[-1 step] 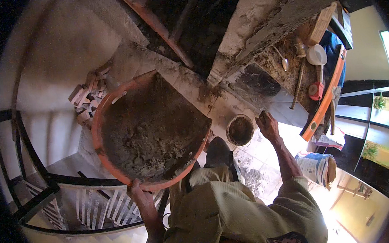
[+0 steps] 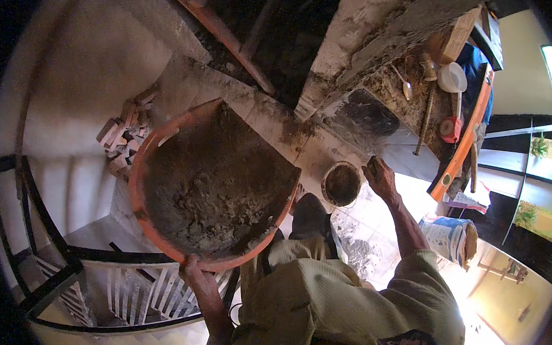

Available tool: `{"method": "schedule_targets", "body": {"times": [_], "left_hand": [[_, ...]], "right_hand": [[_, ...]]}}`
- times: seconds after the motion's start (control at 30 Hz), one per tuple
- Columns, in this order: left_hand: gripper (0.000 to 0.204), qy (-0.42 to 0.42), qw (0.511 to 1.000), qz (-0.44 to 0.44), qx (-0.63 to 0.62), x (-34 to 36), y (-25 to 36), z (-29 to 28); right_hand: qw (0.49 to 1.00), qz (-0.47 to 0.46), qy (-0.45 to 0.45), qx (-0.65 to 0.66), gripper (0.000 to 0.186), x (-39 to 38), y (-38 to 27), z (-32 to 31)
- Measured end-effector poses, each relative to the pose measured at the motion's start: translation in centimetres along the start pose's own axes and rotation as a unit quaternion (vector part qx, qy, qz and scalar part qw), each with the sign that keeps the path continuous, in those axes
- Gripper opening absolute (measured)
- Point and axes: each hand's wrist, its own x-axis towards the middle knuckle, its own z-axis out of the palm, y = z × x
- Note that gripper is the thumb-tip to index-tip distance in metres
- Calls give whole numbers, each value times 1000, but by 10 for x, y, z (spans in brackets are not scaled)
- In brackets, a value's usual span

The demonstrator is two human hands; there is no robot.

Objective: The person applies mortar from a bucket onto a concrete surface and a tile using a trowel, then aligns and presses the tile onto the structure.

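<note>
i have the left hand (image 2: 195,273) gripping the near rim of the orange tub (image 2: 139,196), which is toward the floor's (image 2: 355,219) left edge, near broken bricks (image 2: 121,143). right hand (image 2: 380,177) beside the bucket (image 2: 324,188), fingers curled; i cannot tell if they hold anything.

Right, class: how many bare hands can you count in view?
2: the left hand at the near rim of the orange tub, the right hand beside the small bucket. No others show.

Indoor building site: mortar tub (image 2: 139,203), rubble pile (image 2: 125,137), orange spirit level (image 2: 466,143).
</note>
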Motion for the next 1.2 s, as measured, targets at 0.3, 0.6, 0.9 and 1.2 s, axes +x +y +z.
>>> {"method": "schedule_targets", "body": {"times": [0.3, 0.6, 0.9, 1.2], "left_hand": [[26, 18, 997, -26, 69, 19, -18, 1], [29, -25, 997, -46, 50, 18, -23, 19], [26, 26, 997, -52, 42, 23, -23, 23], [25, -46, 997, -36, 52, 24, -16, 25]], "right_hand": [[997, 3, -47, -54, 22, 17, 53, 50], [999, 8, -30, 23, 21, 37, 58, 67], [946, 256, -134, 149, 19, 49, 24, 33], [987, 110, -69, -97, 21, 18, 27, 11]]}}
